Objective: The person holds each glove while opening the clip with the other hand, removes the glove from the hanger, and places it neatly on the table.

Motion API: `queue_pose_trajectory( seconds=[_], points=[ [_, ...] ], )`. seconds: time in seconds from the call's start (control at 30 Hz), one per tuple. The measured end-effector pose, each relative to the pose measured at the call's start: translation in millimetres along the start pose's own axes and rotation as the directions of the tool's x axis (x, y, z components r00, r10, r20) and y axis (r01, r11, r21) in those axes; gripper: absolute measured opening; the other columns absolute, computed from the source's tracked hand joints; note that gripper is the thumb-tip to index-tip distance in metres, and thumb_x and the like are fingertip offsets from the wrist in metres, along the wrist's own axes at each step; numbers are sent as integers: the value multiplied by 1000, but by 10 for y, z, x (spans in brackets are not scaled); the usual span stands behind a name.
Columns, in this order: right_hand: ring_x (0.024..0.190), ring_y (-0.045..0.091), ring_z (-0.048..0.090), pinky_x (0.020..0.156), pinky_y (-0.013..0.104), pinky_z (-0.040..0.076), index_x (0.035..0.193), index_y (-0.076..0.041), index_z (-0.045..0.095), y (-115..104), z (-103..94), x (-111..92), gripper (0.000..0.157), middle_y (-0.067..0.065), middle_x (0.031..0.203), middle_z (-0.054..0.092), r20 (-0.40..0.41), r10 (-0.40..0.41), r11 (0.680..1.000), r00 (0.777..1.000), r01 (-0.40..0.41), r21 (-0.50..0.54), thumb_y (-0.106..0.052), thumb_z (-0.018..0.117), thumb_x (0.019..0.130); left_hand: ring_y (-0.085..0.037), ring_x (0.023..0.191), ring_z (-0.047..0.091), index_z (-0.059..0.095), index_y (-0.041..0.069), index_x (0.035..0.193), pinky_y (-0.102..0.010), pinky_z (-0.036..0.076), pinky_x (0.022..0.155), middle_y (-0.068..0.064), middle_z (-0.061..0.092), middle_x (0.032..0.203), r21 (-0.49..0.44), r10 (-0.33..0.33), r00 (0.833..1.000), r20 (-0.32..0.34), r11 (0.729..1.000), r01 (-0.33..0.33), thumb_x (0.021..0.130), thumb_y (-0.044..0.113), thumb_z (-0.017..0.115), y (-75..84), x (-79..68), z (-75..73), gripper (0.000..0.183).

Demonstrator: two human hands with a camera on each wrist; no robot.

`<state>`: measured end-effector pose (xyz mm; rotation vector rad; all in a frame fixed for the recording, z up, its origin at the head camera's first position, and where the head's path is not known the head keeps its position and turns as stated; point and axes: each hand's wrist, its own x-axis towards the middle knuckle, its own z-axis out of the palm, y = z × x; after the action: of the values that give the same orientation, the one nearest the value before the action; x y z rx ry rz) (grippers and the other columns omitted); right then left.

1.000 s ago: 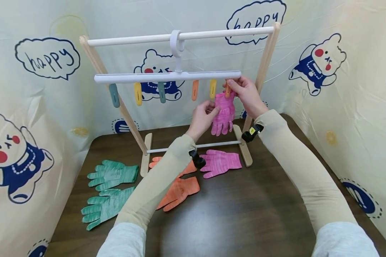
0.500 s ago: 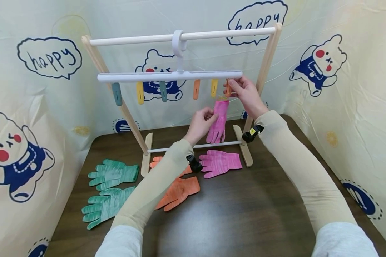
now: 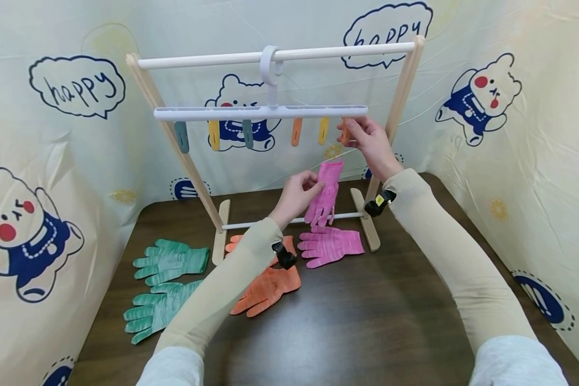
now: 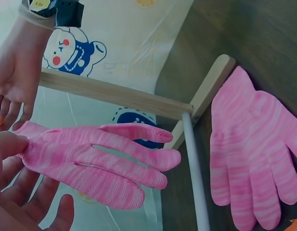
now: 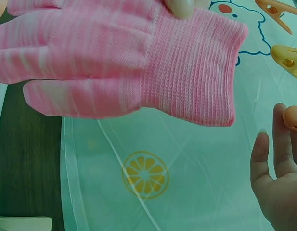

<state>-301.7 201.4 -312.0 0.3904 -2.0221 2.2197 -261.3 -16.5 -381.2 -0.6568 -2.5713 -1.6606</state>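
Observation:
In the head view, my left hand point(image 3: 295, 197) pinches a pink striped glove point(image 3: 326, 195) near its cuff, fingers hanging downward. The left wrist view shows my thumb point(image 4: 8, 144) over the cuff of this glove. My right hand point(image 3: 370, 143) pinches an orange clip point(image 3: 345, 131) at the right end of the white hanger point(image 3: 260, 112). In the right wrist view, the ribbed cuff point(image 5: 191, 67) is apart from the orange clip point(image 5: 293, 118). A second pink glove point(image 3: 331, 246) lies flat on the table below.
The hanger hooks over the top bar of a wooden rack point(image 3: 400, 86). Several other clips hang from it, including a yellow clip point(image 3: 324, 131) and a blue-grey clip point(image 3: 181, 137). Green gloves point(image 3: 172, 261) and orange gloves point(image 3: 268, 288) lie on the dark table point(image 3: 366, 321).
The pink glove has come away from the orange clip and moved down and left with my left hand. My right hand has stayed at the clip.

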Motion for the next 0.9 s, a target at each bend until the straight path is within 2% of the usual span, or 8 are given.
queue_pose_trajectory(
  seconds=[0.23, 0.37, 0.5, 0.6, 0.77, 0.9],
  points=[
    [96, 19, 69, 94, 36, 53, 134, -9, 62, 17, -19, -19, 35, 8, 117, 68, -3, -3, 1000, 1000, 3, 26, -30, 60, 107, -20, 91, 63, 70, 6, 108, -29, 52, 80, -8, 71, 99, -10, -8, 999, 34, 1000, 8, 103, 20, 66, 31, -124, -20, 15],
    [94, 20, 70, 92, 35, 55, 135, -6, 62, 27, -44, -27, 38, 9, 115, 69, 4, 11, 1000, 1000, -11, 20, -31, 59, 107, -20, 93, 64, 70, 7, 109, -30, 54, 83, -7, 71, 101, -12, 10, 999, 45, 1000, -9, 103, 20, 67, 88, -177, -38, 15],
    [104, 26, 69, 93, 34, 56, 137, -2, 60, 38, -69, -55, 45, 8, 115, 69, 29, 42, 999, 999, -41, -32, -36, 56, 108, -20, 94, 65, 70, 7, 108, -32, 54, 85, -7, 71, 101, -7, 36, 997, 72, 999, -36, 103, 21, 67, 126, -235, -51, 15],
    [107, 26, 69, 95, 35, 55, 138, -2, 59, 51, -91, -91, 50, 9, 118, 69, 57, 74, 994, 996, -70, -79, -41, 54, 108, -19, 94, 66, 71, 9, 110, -33, 54, 86, -5, 72, 102, 6, 39, 994, 99, 999, -39, 104, 22, 67, 133, -282, -55, 15],
    [103, 20, 70, 98, 38, 54, 135, -2, 61, 103, -144, -151, 51, 7, 116, 70, 114, 117, 982, 987, -98, -162, -44, 51, 109, -17, 95, 66, 72, 11, 113, -34, 54, 89, -2, 72, 102, 22, 26, 987, 156, 999, -30, 104, 22, 67, 135, -360, -50, 16],
    [100, 18, 71, 96, 39, 55, 131, 0, 62, 152, -177, -200, 51, 3, 110, 72, 154, 147, 968, 977, -110, -226, -44, 47, 110, -18, 93, 65, 73, 9, 111, -33, 54, 86, -4, 72, 100, 37, 28, 974, 224, 999, -37, 103, 19, 67, 120, -428, -21, 14]
  ],
)
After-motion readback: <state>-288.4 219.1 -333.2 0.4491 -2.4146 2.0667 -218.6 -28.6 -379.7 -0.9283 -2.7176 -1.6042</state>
